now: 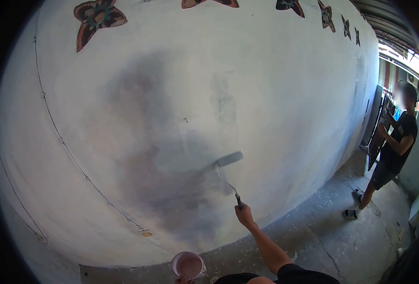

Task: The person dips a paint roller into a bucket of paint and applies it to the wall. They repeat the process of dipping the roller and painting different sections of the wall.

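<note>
My right hand (245, 215) is closed around the dark handle of a paint roller (229, 159). The roller's grey sleeve lies against the white wall (285, 104), tilted up to the right. Below it, at the bottom edge, is a pale bucket (173, 267) with pinkish-brown contents. Fingers of my left hand (185, 280) show at the bucket's near rim and seem to grip it; the rest of that hand is cut off by the frame. Greyish, damp-looking patches spread over the wall left of the roller.
Star-shaped decorations (100, 19) line the wall's top. A cable (67, 146) runs down its left side to a socket box (146, 233). At the right, another person (398, 137) stands by a dark metal gate (379, 137). The concrete floor (323, 227) has pale specks and a crack.
</note>
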### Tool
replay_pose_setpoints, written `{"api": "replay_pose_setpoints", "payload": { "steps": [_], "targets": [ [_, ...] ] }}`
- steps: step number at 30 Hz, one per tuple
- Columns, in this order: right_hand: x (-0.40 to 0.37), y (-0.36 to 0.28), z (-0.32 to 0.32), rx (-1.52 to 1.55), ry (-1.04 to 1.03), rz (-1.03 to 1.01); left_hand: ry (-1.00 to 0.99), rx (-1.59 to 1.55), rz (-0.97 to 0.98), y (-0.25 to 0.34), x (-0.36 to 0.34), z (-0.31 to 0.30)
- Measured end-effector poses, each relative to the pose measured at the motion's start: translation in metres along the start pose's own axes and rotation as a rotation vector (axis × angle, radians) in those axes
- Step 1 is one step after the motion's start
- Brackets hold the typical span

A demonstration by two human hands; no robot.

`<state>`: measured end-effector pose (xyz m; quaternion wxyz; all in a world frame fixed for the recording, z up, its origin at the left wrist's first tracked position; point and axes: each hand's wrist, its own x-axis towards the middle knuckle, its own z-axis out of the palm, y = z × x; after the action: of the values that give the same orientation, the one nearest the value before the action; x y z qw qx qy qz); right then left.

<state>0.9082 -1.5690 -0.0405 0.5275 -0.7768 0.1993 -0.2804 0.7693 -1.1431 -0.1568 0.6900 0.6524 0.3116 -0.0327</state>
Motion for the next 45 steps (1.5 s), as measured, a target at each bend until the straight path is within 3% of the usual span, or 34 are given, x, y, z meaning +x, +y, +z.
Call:
{"api": "replay_pose_setpoints", "payload": {
  "steps": [3, 8, 9, 11, 15, 17, 23, 26, 30, 35, 39, 42, 44, 45],
  "targets": [
    [-0.029, 0.050, 0.001, -0.084, -0.067, 0.109, 0.007, -0.026, -0.026, -0.011, 0.006, -0.008],
    [-0.050, 0.064, -0.017, -0.203, -0.112, 0.248, -0.232, 0.035, 0.064, -0.028, 0.026, -0.021],
    [-0.050, 0.059, -0.022, -0.201, -0.125, 0.245, -0.236, 0.047, 0.062, -0.023, 0.018, -0.022],
    [-0.053, 0.046, -0.029, -0.197, -0.129, 0.241, -0.013, 0.131, -0.023, 0.028, -0.028, 0.002],
    [-0.063, 0.018, -0.023, -0.220, -0.060, 0.182, -0.059, 0.224, -0.053, 0.027, -0.028, 0.005],
    [-0.064, 0.004, -0.014, -0.212, -0.042, 0.132, -0.064, 0.096, -0.057, 0.015, -0.022, 0.005],
    [-0.017, -0.083, 0.004, -0.087, 0.012, -0.052, -0.047, 0.093, -0.060, 0.028, -0.031, 0.000],
    [0.004, -0.094, 0.013, -0.021, 0.046, -0.096, -0.091, 0.011, -0.043, 0.005, -0.008, -0.016],
    [0.009, -0.059, 0.027, 0.028, 0.041, -0.121, 0.003, -0.068, -0.036, 0.013, -0.017, -0.023],
    [-0.032, 0.011, 0.044, -0.032, -0.003, 0.007, 0.074, -0.090, -0.073, -0.020, 0.007, -0.045],
    [-0.065, 0.048, 0.038, -0.113, -0.085, 0.153, 0.025, -0.036, -0.072, -0.027, 0.019, -0.052],
    [-0.070, 0.055, 0.029, -0.154, -0.080, 0.146, -0.014, 0.067, -0.063, -0.027, 0.022, -0.048],
    [-0.067, 0.046, 0.023, -0.153, -0.087, 0.155, -0.003, 0.799, 0.634, -0.094, 0.064, -0.029],
    [-0.064, 0.040, 0.021, -0.151, -0.102, 0.161, -0.009, 0.796, 0.637, -0.034, 0.025, -0.026]
  ]
}}
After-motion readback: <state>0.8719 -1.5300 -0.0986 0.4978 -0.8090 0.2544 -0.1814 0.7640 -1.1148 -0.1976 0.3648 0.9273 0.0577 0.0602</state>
